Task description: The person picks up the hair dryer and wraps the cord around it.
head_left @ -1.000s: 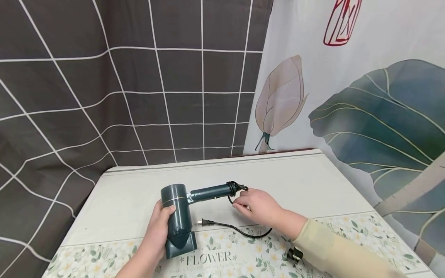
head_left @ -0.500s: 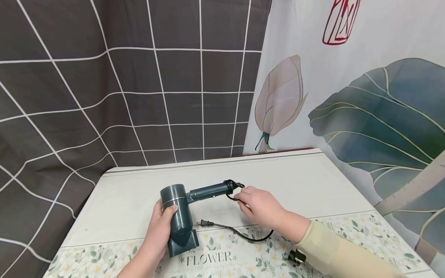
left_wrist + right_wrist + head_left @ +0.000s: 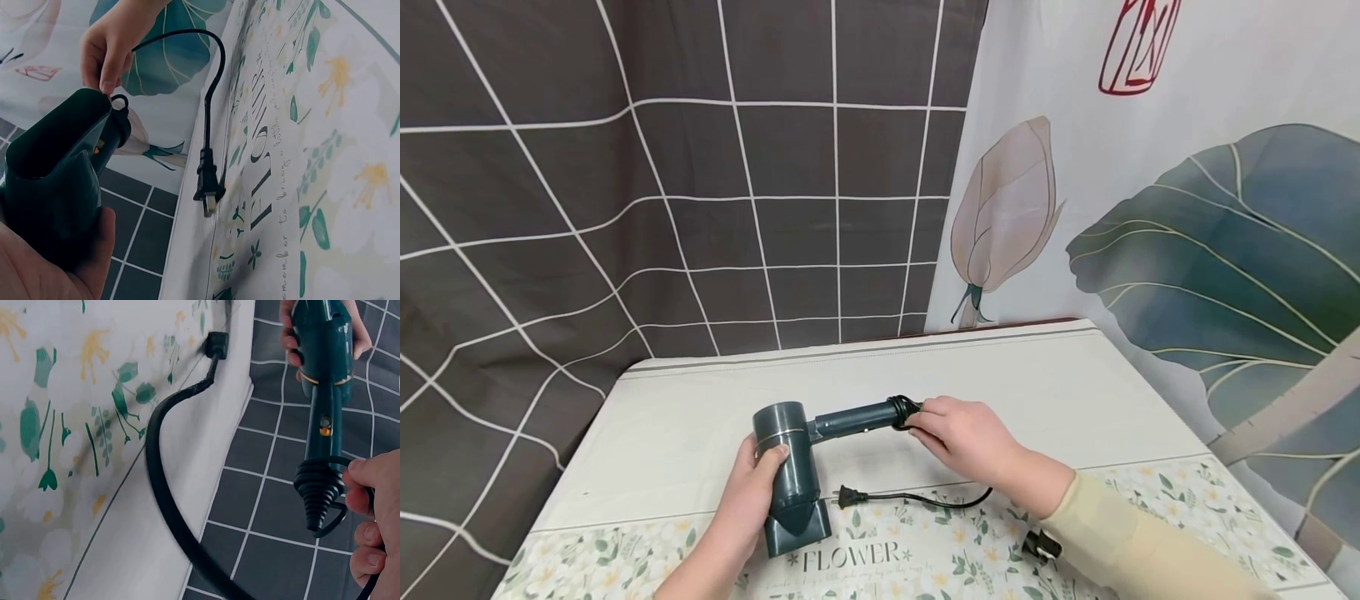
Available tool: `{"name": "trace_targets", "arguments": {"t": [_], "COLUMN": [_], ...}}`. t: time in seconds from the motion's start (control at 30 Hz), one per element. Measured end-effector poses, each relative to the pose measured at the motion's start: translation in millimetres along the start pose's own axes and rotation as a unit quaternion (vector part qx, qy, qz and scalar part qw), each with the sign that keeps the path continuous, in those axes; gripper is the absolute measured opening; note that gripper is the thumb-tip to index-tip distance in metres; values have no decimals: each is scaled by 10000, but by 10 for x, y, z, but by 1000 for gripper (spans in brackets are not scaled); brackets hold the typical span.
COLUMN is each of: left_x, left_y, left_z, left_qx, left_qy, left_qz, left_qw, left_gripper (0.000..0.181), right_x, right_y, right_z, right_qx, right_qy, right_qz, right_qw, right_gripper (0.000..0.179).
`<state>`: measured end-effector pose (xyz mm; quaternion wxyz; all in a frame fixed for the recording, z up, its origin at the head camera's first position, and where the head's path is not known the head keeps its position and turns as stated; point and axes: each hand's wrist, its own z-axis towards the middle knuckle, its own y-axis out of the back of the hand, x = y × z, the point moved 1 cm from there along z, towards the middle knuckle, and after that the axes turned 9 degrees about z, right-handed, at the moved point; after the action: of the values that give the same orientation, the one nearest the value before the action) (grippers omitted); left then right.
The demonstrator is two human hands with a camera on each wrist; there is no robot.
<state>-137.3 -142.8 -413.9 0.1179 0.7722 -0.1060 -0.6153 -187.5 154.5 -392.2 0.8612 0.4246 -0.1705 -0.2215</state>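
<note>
A dark teal hair dryer [image 3: 794,471] lies across the middle of the head view, its handle [image 3: 853,419] pointing right. My left hand [image 3: 750,492] grips the dryer's barrel, thumb on top. Flat nozzle [image 3: 53,140] faces the left wrist camera. Black cord [image 3: 315,487] is wound round the handle's end beside a ribbed cord guard. With thumb and fingers my right hand [image 3: 966,437] pinches the cord near that end. From this hand the loose cord [image 3: 925,500] runs down and back left to a two-prong plug [image 3: 852,497] near the nozzle.
A pale tablecloth [image 3: 700,400] with a floral band and the word FLOWER covers the table. Behind it hangs a dark curtain [image 3: 790,225] with white grid lines, and a white curtain [image 3: 1015,67] with plant prints. A black strap piece [image 3: 1041,546] sits at the right sleeve.
My right hand has drawn in close to the handle's end, taking the cord loop there with it. The plug has swung slightly right and lower. The left hand keeps its grip on the dryer.
</note>
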Motion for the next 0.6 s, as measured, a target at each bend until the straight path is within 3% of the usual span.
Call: {"name": "trace_targets", "arguments": {"t": [0.23,0.6], "left_x": [14,15], "left_y": [-5,44], "left_z": [5,20], "left_qx": [-4,185], "left_qy": [78,-103], "left_qz": [57,340], "left_qw": [10000,9992], "left_gripper": [70,74], "right_x": [-38,-132], "right_y": [-5,17], "right_z": [10,43], "right_qx": [-54,-229], "right_qy": [176,348], "right_qz": [-71,-50], "right_qw": [9998,9991], "right_gripper": [11,13]}}
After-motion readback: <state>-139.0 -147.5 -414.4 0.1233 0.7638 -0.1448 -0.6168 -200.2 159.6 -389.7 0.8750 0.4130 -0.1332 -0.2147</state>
